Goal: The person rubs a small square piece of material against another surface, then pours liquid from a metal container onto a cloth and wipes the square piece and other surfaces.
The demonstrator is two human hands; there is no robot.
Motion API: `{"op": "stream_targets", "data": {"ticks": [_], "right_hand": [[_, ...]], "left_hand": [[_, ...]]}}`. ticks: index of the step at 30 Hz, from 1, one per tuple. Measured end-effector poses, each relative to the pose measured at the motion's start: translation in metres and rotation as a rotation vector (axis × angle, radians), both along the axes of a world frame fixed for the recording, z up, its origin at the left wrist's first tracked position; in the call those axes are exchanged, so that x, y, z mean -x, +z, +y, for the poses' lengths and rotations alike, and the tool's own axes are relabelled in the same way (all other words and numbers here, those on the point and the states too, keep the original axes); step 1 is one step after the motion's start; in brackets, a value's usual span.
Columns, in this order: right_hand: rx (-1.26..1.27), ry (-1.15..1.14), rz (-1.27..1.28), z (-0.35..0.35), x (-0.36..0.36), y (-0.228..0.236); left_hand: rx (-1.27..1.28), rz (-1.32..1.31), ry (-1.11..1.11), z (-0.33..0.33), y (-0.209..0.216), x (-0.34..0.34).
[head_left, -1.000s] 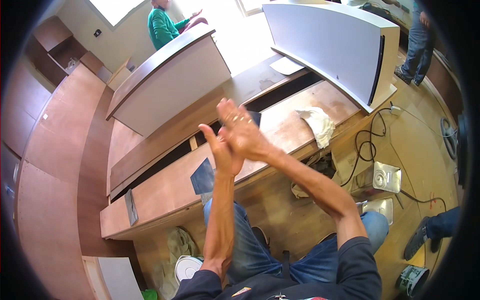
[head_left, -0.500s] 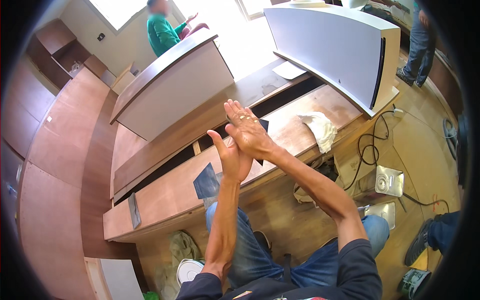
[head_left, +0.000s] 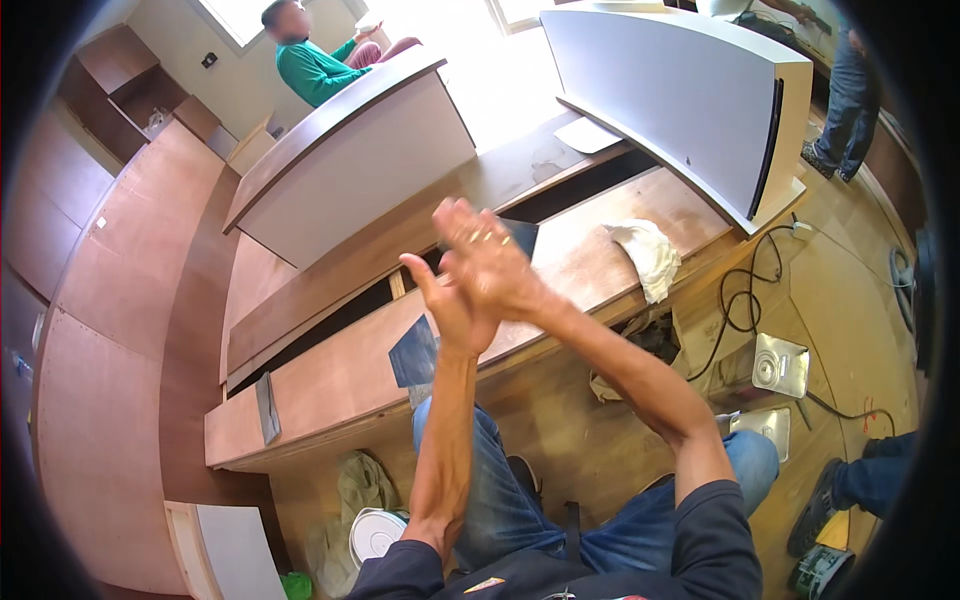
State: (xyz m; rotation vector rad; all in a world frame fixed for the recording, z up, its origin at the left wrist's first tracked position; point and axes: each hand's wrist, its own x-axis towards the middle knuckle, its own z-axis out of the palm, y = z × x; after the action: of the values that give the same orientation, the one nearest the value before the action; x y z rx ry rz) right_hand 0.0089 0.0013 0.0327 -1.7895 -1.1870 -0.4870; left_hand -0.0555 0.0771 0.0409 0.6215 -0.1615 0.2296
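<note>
Left hand point(head_left: 462, 318) and right hand point(head_left: 493, 270) meet palm to palm, fingers extended, right one blurred; no object shows in either (between the palms, can't tell); thin, flat blue-grey sheet point(head_left: 411, 353) lies on the reddish-brown wooden bench point(head_left: 330, 388), just left of and below the left hand, which is nearer; long axis unclear, forearm may cover part; small print on the dark short-sleeved shirt point(head_left: 525, 580) is unreadable; no brand identifiable.

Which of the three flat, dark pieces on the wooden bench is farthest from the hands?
The narrow grey piece at the left end of the bench; the blue-grey one shows beside the left hand, the dark one partly behind the right hand.
</note>
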Motion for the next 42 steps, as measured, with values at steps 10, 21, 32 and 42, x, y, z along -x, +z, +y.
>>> {"op": "stream_targets", "data": {"ticks": [10, 21, 32, 42], "right_hand": [[-0.056, -0.093, -0.046, -0.004, -0.006, -0.004], [-0.028, -0.102, -0.095, 0.015, 0.032, -0.012], [-0.062, -0.060, -0.123, 0.012, 0.033, -0.011], [0.084, -0.209, -0.296, 0.009, 0.003, -0.015]], "left_hand": [[0.014, 0.005, -0.122, 0.002, 0.000, 0.004], [-0.082, 0.142, 0.256, 0.003, 0.013, 0.013], [-0.013, 0.161, 0.246, 0.007, 0.012, 0.007], [0.001, 0.053, 0.092, 0.010, 0.010, 0.009]]}}
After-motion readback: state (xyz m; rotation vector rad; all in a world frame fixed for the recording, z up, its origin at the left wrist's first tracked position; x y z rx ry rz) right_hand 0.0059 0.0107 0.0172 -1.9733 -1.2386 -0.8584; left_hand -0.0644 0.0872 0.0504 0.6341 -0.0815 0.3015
